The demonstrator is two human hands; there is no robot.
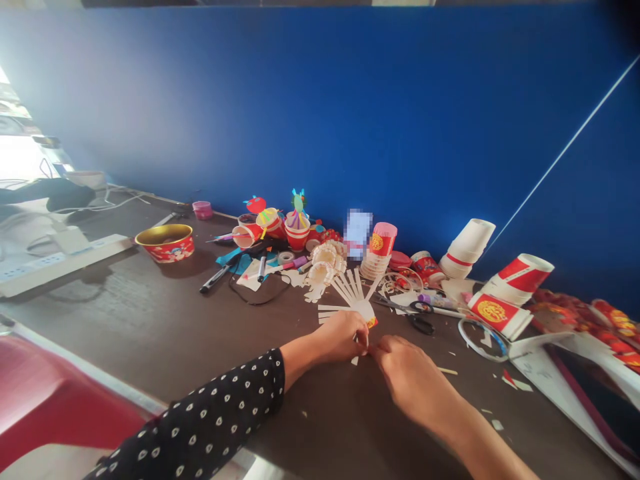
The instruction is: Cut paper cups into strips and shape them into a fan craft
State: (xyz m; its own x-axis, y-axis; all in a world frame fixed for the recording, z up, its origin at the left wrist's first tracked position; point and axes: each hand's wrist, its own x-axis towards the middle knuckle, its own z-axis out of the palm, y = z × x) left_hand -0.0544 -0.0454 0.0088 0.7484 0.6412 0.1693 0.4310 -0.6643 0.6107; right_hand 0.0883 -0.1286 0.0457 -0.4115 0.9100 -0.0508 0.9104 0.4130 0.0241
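A paper cup cut into strips lies spread like a fan, white strips outward and a bit of red and yellow print near its lower edge. My left hand has its fingers curled in a pinch at the near edge of this cut cup. Against it, my right hand is closed too, thumb and forefinger meeting close to the left fingertips. What the right fingers hold is too small or hidden to tell. A small white paper scrap is just below the left fingers. Scissors rest to the right of the cut cup.
A red bowl with gold inside and a white power strip are at left. Behind my hands are decorated cups, a cup stack and markers. More cups, tape and a tablet-like device are at right.
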